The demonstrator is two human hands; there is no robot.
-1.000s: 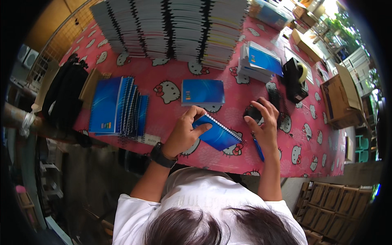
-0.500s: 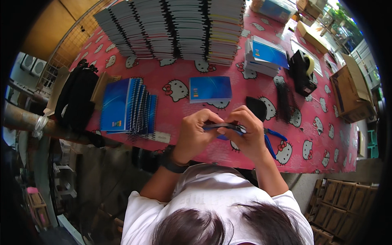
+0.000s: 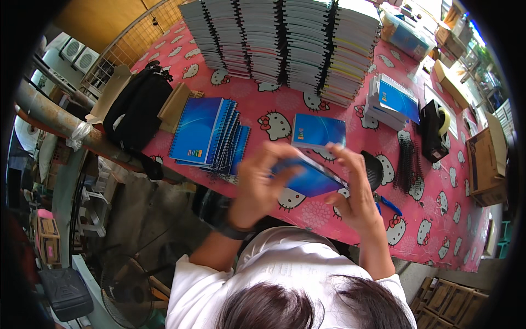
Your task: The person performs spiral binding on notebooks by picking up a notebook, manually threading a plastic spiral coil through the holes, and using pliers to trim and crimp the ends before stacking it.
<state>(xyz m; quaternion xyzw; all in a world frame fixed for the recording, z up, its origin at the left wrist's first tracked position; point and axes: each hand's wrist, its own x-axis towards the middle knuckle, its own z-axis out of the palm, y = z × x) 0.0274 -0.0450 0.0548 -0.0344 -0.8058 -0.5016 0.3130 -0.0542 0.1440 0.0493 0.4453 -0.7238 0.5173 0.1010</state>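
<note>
My left hand [image 3: 263, 183] pinches the left end of a small blue notebook [image 3: 315, 178] above the near edge of the table. The notebook is tilted, with its blue cover and one long edge showing. Around its right end my right hand [image 3: 353, 192] is spread, thumb and fingers apart; whether a fingertip touches it I cannot tell. Just beyond lies a stack of blue-covered notebooks [image 3: 319, 130]. Blue-handled pliers [image 3: 389, 205] rest to the right of my right hand, by a black rounded object [image 3: 372, 170].
Spiral-bound blue notebooks [image 3: 200, 131] are piled at left beside a black bag [image 3: 139, 109]. Tall stacks of bound pages [image 3: 307, 49] stand at the back. Farther right are black binding coils [image 3: 408, 164], more notebooks [image 3: 397, 101], a tape dispenser [image 3: 435, 131] and a cardboard box [image 3: 485, 164].
The view has swung, shifting the table rightward in the picture. The notebook, earlier seen nearly edge-on between both hands, now shows its blue cover. My right fingers have spread from their pinch.
</note>
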